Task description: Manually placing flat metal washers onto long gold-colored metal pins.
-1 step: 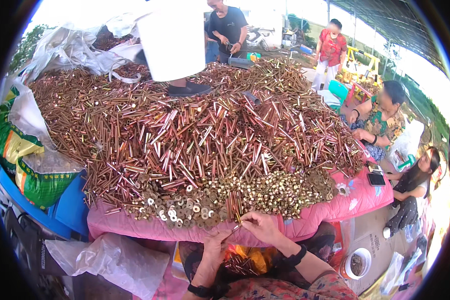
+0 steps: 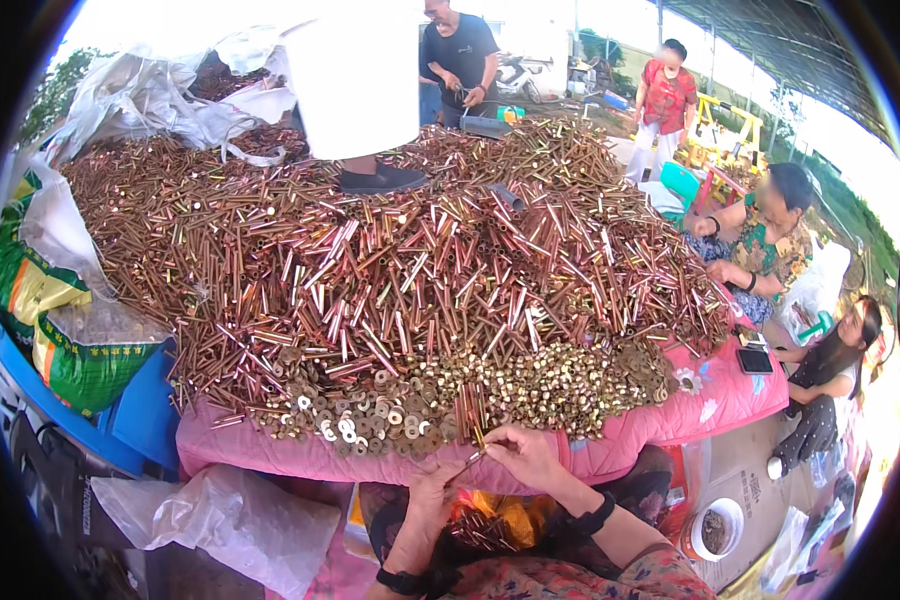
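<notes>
My left hand [image 2: 434, 488] is closed around a slim metal bolt [image 2: 470, 460] that points up and to the right. The fingers of my right hand [image 2: 518, 450] pinch at the bolt's upper end. Just beyond them, a row of reddish-brown metal sleeves [image 2: 468, 408] lies side by side at the pile's near edge. Flat washers [image 2: 375, 415] are heaped to the left of my hands, and small gold-coloured nuts [image 2: 570, 385] spread to the right. Between my forearms, an orange bag [image 2: 522, 512] in my lap holds several metal pieces.
A large mound of metal tubes [image 2: 400, 270] covers the pink quilted cloth [image 2: 270, 450]. A phone [image 2: 754, 360] lies at the right edge. A white bucket [image 2: 732, 512] stands lower right; clear plastic [image 2: 220, 525] lies left. Other people are around the mound, one person's shoe [image 2: 382, 180] on it.
A large white shape at the top has shifted slightly right across the view. My hands and the bolt keep the same pose.
</notes>
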Motion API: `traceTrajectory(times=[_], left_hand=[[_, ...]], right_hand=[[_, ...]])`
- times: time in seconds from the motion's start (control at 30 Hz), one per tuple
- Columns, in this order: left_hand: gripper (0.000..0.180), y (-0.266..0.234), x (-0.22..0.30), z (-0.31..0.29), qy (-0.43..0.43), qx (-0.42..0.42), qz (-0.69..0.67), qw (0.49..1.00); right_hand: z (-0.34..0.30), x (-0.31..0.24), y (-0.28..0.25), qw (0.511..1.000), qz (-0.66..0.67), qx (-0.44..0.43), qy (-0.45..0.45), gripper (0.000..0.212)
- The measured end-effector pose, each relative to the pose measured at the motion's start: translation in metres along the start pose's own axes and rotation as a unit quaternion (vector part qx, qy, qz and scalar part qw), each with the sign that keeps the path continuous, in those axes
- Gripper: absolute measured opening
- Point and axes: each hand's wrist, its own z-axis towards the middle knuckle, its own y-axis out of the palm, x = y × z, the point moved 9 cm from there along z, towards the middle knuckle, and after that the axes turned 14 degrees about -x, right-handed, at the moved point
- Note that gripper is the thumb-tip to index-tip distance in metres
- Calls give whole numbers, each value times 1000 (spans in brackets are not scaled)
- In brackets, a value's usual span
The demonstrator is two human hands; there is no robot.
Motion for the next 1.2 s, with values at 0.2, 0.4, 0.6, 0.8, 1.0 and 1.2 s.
traceTrajectory(times=[0.2, 0.4, 0.6, 0.8, 1.0, 1.2], left_hand=[[9, -1, -1, -7, -28, 37, 65, 997], [8, 1, 5, -9, -19, 34, 111, 993], [7, 3, 15, -7, 15, 22, 239, 971], [8, 11, 15, -6, 8, -6, 162, 987], [9, 12, 15, -8, -8, 3, 162, 987], [11, 4, 13, -11, -22, 13, 171, 985]], right_hand=[[-11, 2, 8, 989, 146, -28, -16, 14], [-16, -14, 9, 998, 46, -9, -38, 11], [-20, -8, 6, 994, -91, -22, 60, 17], [-19, -40, 7, 987, -134, -9, -93, 24], [-19, -33, 14, 982, -181, -22, -47, 27], [-22, -32, 17, 977, -203, -36, -54, 24]])
